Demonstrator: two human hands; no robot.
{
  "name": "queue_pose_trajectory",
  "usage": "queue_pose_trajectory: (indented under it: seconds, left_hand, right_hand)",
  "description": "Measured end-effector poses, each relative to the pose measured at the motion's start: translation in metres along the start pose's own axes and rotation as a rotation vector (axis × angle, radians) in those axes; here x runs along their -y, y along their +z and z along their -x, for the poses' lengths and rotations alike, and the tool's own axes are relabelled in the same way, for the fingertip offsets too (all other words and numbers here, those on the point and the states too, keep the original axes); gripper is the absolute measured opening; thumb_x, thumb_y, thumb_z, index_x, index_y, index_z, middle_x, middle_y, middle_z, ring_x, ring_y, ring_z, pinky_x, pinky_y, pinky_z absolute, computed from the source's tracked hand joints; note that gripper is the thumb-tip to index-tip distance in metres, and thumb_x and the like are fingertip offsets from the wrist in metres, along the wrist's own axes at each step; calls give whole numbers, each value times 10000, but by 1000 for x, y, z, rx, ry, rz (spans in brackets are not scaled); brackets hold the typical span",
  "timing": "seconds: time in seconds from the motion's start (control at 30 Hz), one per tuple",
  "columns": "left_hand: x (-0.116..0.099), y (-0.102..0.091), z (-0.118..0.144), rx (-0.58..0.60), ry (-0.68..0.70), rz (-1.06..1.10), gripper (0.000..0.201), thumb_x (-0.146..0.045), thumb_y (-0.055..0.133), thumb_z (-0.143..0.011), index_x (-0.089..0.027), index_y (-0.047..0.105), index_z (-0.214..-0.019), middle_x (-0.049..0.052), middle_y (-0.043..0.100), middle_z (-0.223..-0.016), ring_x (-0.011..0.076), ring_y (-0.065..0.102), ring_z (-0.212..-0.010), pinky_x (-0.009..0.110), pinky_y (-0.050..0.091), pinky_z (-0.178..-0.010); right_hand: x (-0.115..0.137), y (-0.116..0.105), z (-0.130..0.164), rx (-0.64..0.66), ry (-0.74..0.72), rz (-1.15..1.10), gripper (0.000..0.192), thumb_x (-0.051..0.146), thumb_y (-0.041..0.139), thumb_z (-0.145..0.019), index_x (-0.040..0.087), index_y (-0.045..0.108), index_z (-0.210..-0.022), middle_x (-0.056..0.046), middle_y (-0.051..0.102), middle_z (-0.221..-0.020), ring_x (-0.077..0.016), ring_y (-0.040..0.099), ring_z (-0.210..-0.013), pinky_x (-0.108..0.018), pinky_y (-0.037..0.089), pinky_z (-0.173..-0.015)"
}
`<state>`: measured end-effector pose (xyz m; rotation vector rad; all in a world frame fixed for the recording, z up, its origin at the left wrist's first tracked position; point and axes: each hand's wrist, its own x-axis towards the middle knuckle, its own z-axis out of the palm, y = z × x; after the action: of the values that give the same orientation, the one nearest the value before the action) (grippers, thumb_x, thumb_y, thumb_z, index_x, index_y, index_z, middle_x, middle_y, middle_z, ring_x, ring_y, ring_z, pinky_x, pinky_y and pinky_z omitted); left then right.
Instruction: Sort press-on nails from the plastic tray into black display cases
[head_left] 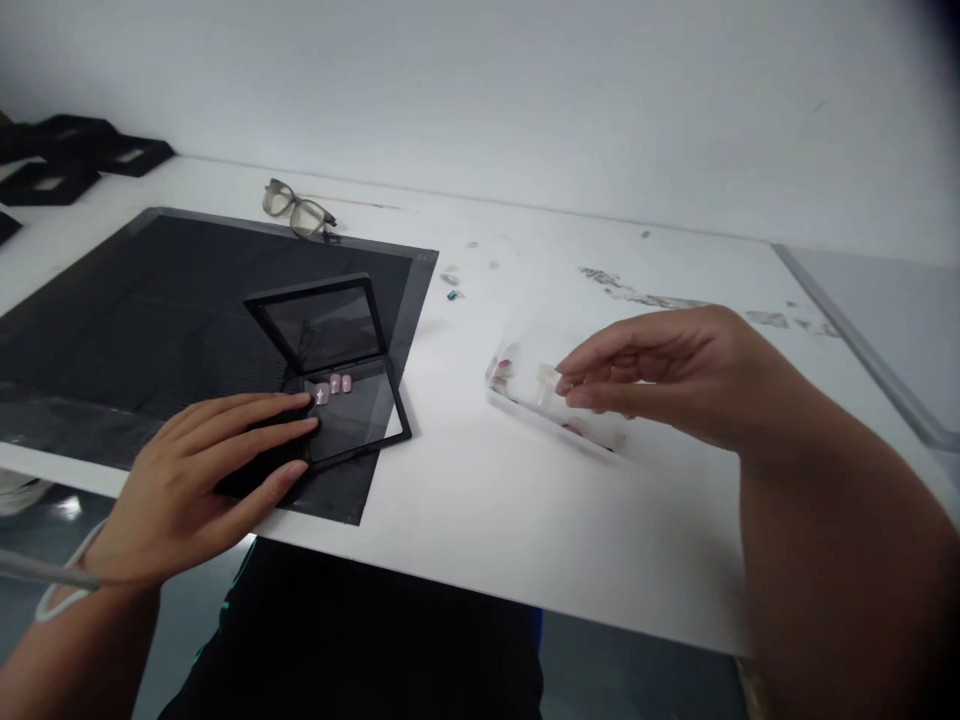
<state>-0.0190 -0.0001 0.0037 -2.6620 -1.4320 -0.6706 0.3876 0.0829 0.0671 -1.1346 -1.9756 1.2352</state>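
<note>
A black hinged display case (pixel 330 345) lies open on a dark mat (pixel 150 300), lid tilted up. Three small pink press-on nails (pixel 334 385) sit in its lower half. My left hand (pixel 202 480) rests flat on the case's left side, fingertips beside the nails. To the right, a clear plastic tray (pixel 529 385) with small pinkish pieces lies on the white table (pixel 480 520). My right hand (pixel 660 375) reaches over it, thumb and fingers pinched at a small clear piece on the tray.
A pair of glasses (pixel 296 210) lies at the mat's far edge. Black frames (pixel 75 160) are stacked at the far left. Small bits (pixel 452 285) and smears mark the table behind the tray. A grey panel (pixel 885 330) lies at the right.
</note>
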Motion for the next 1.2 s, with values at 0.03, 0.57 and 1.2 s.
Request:
queue_pose_trajectory:
  seconds: [0.03,0.57,1.2]
  left_hand:
    - [0,0,0,3,-7,1,344,-330,625,-917,-328,644,-1260,2,665,-1337,241,647,-1192,400,491,-1006]
    - [-2,-3,0,35,-22,24,390,-298,670,-882,-315,636,-1270,20,661,-1346,263,645,-1195,416,495,-1022]
    - [-5,-3,-1,7,-32,43,342,-309,660,-906,-305,649,-1248,20,678,-1319,250,644,-1191,405,495,-992]
  right_hand:
    - [1,0,1,0,-20,-1,193,366,851,-761,253,788,-904,-24,755,-815,-166,716,-720,-271,584,-612]
    - [17,8,5,2,-178,-134,46,222,754,-868,242,795,-858,-19,688,-655,-89,565,-499,-203,471,-411]
    - [28,31,4,-40,-303,-145,169,171,676,-926,317,758,-949,13,699,-808,-112,622,-634,-254,509,-516]
